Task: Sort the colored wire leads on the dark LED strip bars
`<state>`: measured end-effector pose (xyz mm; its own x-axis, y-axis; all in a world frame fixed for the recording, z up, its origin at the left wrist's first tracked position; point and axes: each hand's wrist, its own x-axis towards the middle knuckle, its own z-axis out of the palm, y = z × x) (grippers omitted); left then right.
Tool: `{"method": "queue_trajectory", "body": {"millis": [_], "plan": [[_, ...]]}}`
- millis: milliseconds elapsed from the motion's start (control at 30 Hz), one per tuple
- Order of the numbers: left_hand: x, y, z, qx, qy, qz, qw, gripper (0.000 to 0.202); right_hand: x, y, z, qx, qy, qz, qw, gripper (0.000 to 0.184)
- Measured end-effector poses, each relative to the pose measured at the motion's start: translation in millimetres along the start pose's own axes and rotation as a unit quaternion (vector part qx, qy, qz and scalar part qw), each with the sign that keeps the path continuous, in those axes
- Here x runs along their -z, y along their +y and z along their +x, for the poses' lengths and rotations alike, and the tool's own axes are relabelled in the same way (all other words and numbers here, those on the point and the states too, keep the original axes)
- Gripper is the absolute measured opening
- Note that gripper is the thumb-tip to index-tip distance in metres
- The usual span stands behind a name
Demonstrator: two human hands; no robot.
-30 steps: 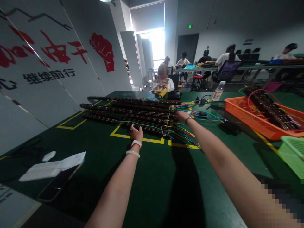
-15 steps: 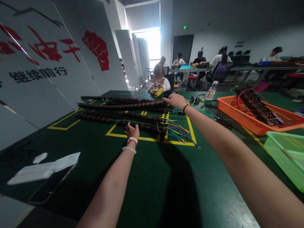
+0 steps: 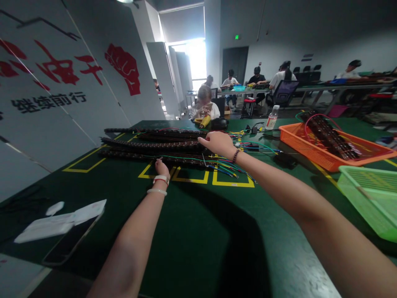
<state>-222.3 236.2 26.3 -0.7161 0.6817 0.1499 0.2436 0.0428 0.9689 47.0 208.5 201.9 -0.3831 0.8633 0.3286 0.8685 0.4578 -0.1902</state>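
R hand [image 3: 219, 143] w/ fingers clamped on 1 bundle [image 3: 161, 145], L hand [image 3: 162, 169] fingertips hidden, grip unclear, open surface [image 3: 192, 231] nearer

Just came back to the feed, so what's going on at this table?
A person's right hand holds a long, dark, slender wire bundle toward its right end. The left hand is at the near edge of the closest long dark bundle; whether it grips is unclear. Coloured loose wire ends fan out rightward over the dark green tabletop. Farther right, an orange plastic basket holds another dark bundle.
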Motion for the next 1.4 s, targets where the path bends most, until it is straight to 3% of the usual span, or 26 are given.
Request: {"method": "queue_trajectory", "body": {"millis": [167, 300, 567, 833, 967, 1167, 1300, 1400], "plan": [[21.1, 20.9, 5.5, 0.112, -0.060, -0.175, 0.976, 0.058, -9.2, -8.2, -24.4, -0.003, -0.006, 0.011, 1.000, 0.054], [32.4, 37.6, 8.1, 0.148, -0.084, -0.284, 0.943, 0.057, -13.9, -13.5, -37.0, 0.000, -0.006, 0.009, 1.000, 0.052], [66.7, 65.0, -8.5, 0.135, -0.094, -0.427, 0.889, 0.026, -10.0, -32.6, -61.0, 0.020, 0.056, 0.027, 0.998, 0.052], [101.3, 82.9, -44.8, 0.105, -0.107, -0.498, 0.854, 0.019, -1.8, -37.6, -86.2, 0.031, 0.078, 0.085, 0.993, 0.049], [115.4, 76.6, -72.7, 0.146, -0.117, -0.527, 0.829, 0.021, -10.4, -29.3, -107.0, 0.034, 0.046, 0.113, 0.992, 0.047], [131.0, 40.8, -111.2, 0.222, -0.080, -0.442, 0.865, 0.032, -36.2, -20.9, -144.7, 0.017, -0.054, 0.119, 0.991, 0.045], [140.1, 20.0, -122.6, 0.296, -0.064, -0.411, 0.860, 0.046, -59.0, -14.0, -167.2, 0.003, -0.139, 0.173, 0.975, 0.045], [148.6, 15.3, -127.9, 0.340, -0.081, -0.388, 0.853, 0.057, -75.4, -5.6, -177.2, -0.015, -0.182, 0.199, 0.963, 0.043]]}}
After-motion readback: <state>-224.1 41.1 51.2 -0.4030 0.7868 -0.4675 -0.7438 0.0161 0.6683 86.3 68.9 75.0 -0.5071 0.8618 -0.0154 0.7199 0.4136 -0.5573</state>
